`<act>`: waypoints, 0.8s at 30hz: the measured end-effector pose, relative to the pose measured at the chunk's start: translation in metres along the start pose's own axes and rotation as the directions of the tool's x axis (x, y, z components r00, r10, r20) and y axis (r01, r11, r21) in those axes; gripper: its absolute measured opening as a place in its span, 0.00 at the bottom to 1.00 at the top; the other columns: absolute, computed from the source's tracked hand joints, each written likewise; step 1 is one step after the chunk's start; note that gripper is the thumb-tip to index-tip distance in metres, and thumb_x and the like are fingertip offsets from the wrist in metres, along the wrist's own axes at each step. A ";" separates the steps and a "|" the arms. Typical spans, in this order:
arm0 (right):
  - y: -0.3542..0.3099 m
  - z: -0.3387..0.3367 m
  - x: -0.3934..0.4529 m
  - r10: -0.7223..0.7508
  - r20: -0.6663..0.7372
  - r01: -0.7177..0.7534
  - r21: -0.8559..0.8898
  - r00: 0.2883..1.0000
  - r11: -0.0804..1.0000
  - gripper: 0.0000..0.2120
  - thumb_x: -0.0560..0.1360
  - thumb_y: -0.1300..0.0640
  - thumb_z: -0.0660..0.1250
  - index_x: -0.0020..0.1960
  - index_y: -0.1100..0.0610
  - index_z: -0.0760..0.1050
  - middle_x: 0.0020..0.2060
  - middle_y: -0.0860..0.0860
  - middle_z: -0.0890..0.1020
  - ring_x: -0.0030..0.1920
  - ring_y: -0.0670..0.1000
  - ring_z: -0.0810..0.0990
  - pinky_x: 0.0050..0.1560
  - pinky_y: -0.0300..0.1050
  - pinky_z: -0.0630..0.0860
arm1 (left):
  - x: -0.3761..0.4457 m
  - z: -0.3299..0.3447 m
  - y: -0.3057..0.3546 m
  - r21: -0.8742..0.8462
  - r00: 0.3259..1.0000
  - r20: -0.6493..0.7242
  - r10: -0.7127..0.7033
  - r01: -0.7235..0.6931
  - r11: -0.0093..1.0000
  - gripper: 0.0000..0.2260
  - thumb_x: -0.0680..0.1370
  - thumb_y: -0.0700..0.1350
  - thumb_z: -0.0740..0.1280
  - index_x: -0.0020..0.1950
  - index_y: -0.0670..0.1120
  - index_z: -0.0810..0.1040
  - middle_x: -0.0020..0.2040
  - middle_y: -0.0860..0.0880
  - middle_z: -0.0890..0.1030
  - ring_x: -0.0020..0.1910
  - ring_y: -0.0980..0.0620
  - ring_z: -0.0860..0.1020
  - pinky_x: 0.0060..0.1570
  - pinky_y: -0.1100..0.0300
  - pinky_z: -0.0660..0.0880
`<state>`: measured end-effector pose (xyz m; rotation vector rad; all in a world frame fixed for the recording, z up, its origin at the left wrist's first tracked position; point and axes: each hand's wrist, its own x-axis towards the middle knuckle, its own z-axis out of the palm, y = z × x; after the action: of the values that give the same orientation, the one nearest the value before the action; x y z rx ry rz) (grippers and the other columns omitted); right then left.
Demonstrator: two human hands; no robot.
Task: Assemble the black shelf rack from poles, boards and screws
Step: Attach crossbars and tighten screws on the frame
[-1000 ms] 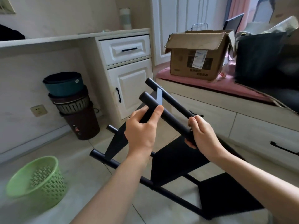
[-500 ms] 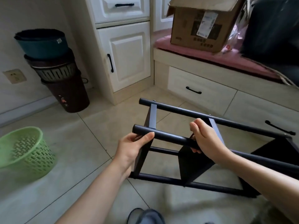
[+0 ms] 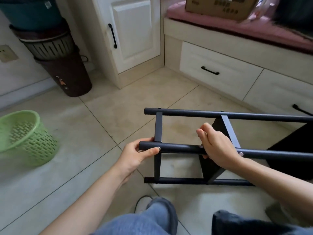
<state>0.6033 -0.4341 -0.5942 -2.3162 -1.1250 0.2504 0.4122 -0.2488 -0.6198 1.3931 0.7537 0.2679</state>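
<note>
The black shelf rack [image 3: 179, 148] lies on its side on the tiled floor, poles running left to right, boards standing on edge between them. My left hand [image 3: 137, 154] grips the left end of the near upper pole, thumb on top beside a screw head. My right hand [image 3: 216, 145] wraps the same pole farther right, next to the second board [image 3: 228, 131]. The far upper pole [image 3: 237, 114] shows two small screw heads. A lower pole [image 3: 183, 180] rests near the floor. The rack's right end runs out of view.
A green plastic basket [image 3: 25, 138] sits on the floor at left. Stacked bins [image 3: 55, 53] stand by the white cabinet [image 3: 133, 33]. A bench with drawers [image 3: 220, 68], a pink cushion and a cardboard box lies behind. My knees [image 3: 152, 219] are at the bottom.
The rack has swung down from a raised tilt to lying level near the floor. Both hands kept hold of the same pole. The view has tipped downward.
</note>
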 end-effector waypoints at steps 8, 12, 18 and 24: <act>0.003 0.010 -0.007 -0.041 0.012 0.042 -0.074 0.999 0.996 0.13 0.81 0.43 0.48 0.48 0.50 0.64 0.22 0.49 0.77 0.29 0.56 0.78 0.38 0.53 0.75 | -0.002 -0.010 -0.003 0.307 0.999 0.041 -0.012 -0.001 0.952 0.22 0.60 0.57 0.79 0.53 0.59 0.80 0.53 0.56 0.83 0.52 0.63 0.81 0.47 0.76 0.72; 0.004 0.009 -0.010 -0.067 0.020 0.068 -0.084 0.998 0.994 0.16 0.80 0.41 0.46 0.48 0.51 0.64 0.22 0.49 0.76 0.29 0.56 0.78 0.38 0.54 0.75 | 0.004 -0.015 0.006 0.526 0.995 0.092 0.030 -0.074 0.847 0.24 0.68 0.54 0.80 0.62 0.58 0.78 0.55 0.65 0.79 0.56 0.69 0.75 0.52 0.76 0.69; 0.005 0.009 -0.011 -0.074 0.052 0.081 -0.133 0.996 0.988 0.14 0.82 0.45 0.50 0.50 0.54 0.66 0.26 0.51 0.78 0.32 0.61 0.79 0.40 0.56 0.76 | 0.006 -0.011 0.035 0.767 0.985 0.149 0.087 -0.171 0.618 0.35 0.67 0.57 0.80 0.72 0.57 0.73 0.55 0.63 0.79 0.55 0.58 0.80 0.61 0.52 0.77; 0.004 0.008 -0.010 -0.077 0.094 0.094 -0.194 0.993 0.976 0.14 0.83 0.45 0.49 0.52 0.55 0.66 0.30 0.53 0.80 0.36 0.64 0.78 0.43 0.56 0.75 | 0.015 -0.005 0.061 0.952 0.958 0.271 0.098 -0.282 0.117 0.47 0.66 0.68 0.75 0.80 0.58 0.58 0.73 0.60 0.70 0.71 0.54 0.68 0.63 0.53 0.69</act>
<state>0.5963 -0.4406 -0.6040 -2.4423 -1.3441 0.2160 0.4354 -0.2242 -0.5665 2.8331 0.5880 -0.2519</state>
